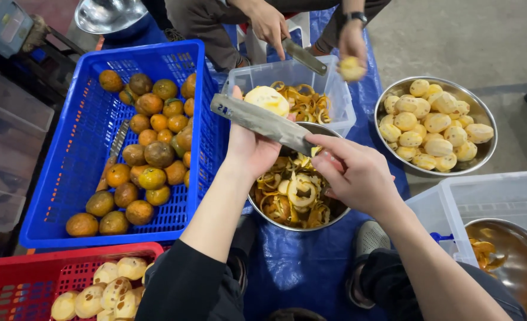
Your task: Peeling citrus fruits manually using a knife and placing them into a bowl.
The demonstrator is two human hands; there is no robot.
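My left hand holds a peeled pale-yellow orange up over a steel bowl full of orange peels. My right hand grips the handle end of a long flat metal knife, whose blade lies across the fruit and my left fingers. Both hands hover above the peel bowl, between my knees.
A blue crate of unpeeled oranges sits left, with a knife lying inside. A red crate holds peeled fruit. A steel bowl of peeled oranges stands right. Opposite, another person's hands hold a knife and fruit above a clear tub.
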